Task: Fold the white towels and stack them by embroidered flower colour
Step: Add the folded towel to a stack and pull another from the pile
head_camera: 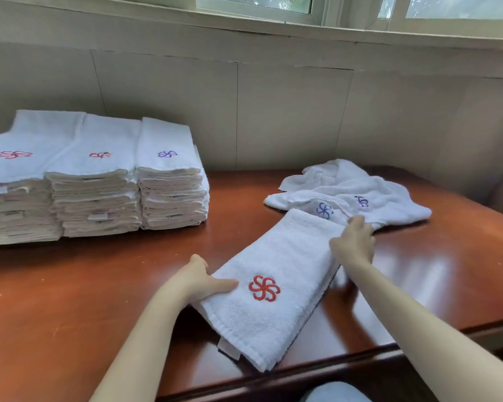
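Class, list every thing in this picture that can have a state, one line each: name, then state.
red-flower towel: folded, flower up, on the table.
left hand: grips the towel's near edge, thumb on top.
right hand: at its far edge, grip unclear.
left stack, middle stack, right stack: folded, side by side.
loose towels: unfolded, crumpled in a heap.
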Available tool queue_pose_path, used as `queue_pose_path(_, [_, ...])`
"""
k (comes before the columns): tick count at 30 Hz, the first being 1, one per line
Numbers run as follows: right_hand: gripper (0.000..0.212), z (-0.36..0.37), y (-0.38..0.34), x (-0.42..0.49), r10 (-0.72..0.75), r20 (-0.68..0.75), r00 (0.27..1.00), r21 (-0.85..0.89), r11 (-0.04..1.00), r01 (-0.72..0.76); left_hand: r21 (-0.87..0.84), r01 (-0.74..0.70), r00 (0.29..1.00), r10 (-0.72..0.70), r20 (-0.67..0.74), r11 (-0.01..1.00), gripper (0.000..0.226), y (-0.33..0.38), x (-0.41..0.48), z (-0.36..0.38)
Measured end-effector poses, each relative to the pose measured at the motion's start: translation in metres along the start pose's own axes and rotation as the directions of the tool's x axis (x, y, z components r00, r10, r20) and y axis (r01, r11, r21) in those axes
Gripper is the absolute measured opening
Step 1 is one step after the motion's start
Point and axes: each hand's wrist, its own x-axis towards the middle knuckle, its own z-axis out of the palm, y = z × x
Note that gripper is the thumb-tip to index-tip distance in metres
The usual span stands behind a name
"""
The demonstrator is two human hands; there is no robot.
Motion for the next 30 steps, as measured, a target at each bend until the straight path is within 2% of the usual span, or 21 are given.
queue_pose_path(1, [0.045,0.001,-0.01,-0.011,-0.181,-0.022,0.983,-0.077,0.981,0.179,0.011,-0.013,0.999,0.013,0.03,1.0,0.055,-0.004,0.003,-0.001])
queue_pose_path(2, [0.044,0.003,-0.022,-0.023,-0.342,0.038,0.939,-0.052,0.938,0.344,0.02,-0.033,0.998,0.031,0.059,0.999,0.047,-0.006,0.004,-0.001])
queue_pose_path(3, [0.043,0.008,-0.032,-0.038,-0.486,0.153,0.86,0.02,0.872,0.489,0.043,-0.047,0.996,0.043,0.081,0.998,0.042,-0.007,0.004,-0.002])
queue_pose_path(4, [0.044,0.015,-0.038,-0.054,-0.613,0.303,0.73,0.074,0.779,0.623,0.072,-0.057,0.995,0.051,0.085,0.996,0.042,-0.007,0.004,-0.002])
queue_pose_path(5, [0.048,0.024,-0.041,-0.069,-0.687,0.462,0.561,0.082,0.663,0.744,0.099,-0.063,0.996,0.056,0.073,0.993,0.043,-0.008,0.004,-0.001])
queue_pose_path(6, [0.052,0.033,-0.04,-0.081,-0.702,0.586,0.405,0.076,0.545,0.835,0.115,-0.074,0.996,0.068,0.056,0.991,0.043,-0.008,0.004,-0.001])
queue_pose_path(7, [0.055,0.04,-0.036,-0.087,-0.69,0.653,0.312,0.061,0.459,0.886,0.115,-0.087,0.996,0.082,0.042,0.99,0.042,-0.009,0.004,-0.001])
queue_pose_path(8, [0.056,0.043,-0.031,-0.083,-0.669,0.68,0.301,0.03,0.436,0.899,0.1,-0.101,0.995,0.098,0.033,0.99,0.041,-0.011,0.005,-0.001])
queue_pose_path(10, [0.054,0.04,-0.019,-0.055,-0.621,0.661,0.421,-0.067,0.51,0.858,0.028,-0.125,0.991,0.124,0.05,0.992,0.04,-0.012,0.004,-0.002])
queue_pose_path(13, [0.05,0.023,0.007,0.002,-0.426,0.59,0.686,-0.269,0.697,0.665,-0.073,-0.161,0.964,0.172,0.204,0.984,0.036,-0.01,-0.001,-0.003])
queue_pose_path(16, [0.058,0.01,0.03,0.031,-0.243,0.472,0.847,-0.361,0.823,0.438,-0.122,-0.147,0.873,0.187,0.45,0.982,0.032,-0.007,-0.006,-0.001])
queue_pose_path(18, [0.071,0.008,0.035,0.03,-0.108,0.332,0.937,-0.334,0.916,0.224,-0.115,-0.16,0.832,0.196,0.519,0.98,0.03,-0.004,-0.008,-0.001])
queue_pose_path(20, [0.073,0.007,0.035,0.018,-0.024,0.226,0.974,-0.258,0.963,0.083,-0.199,-0.176,0.871,0.247,0.425,0.964,0.039,0.001,-0.005,0.004])
queue_pose_path(22, [0.067,0.007,0.033,-0.001,-0.066,0.238,0.969,-0.112,0.989,0.095,-0.374,-0.158,0.925,0.269,0.267,0.914,0.054,0.007,0.0,0.012])
queue_pose_path(23, [0.065,0.007,0.033,-0.01,-0.103,0.249,0.963,-0.018,0.994,0.111,-0.445,-0.164,0.929,0.29,0.23,0.88,0.06,0.011,0.001,0.016])
queue_pose_path(25, [0.063,0.007,0.032,-0.026,-0.129,0.223,0.966,0.173,0.981,0.091,-0.505,-0.172,0.907,0.336,0.254,0.846,0.06,0.015,0.002,0.022])
queue_pose_path(27, [0.054,0.007,0.031,-0.034,-0.059,0.19,0.98,0.43,0.902,-0.029,-0.512,-0.19,0.858,0.395,0.328,0.838,0.056,0.017,0.001,0.024])
queue_pose_path(29, [0.048,0.003,0.025,-0.038,0.008,0.293,0.956,0.659,0.723,-0.208,-0.52,-0.188,0.823,0.423,0.38,0.833,0.052,0.016,-0.001,0.022])
queue_pose_path(30, [0.05,0.002,0.022,-0.039,0.004,0.376,0.927,0.705,0.648,-0.288,-0.527,-0.174,0.821,0.419,0.389,0.831,0.052,0.015,-0.002,0.022])
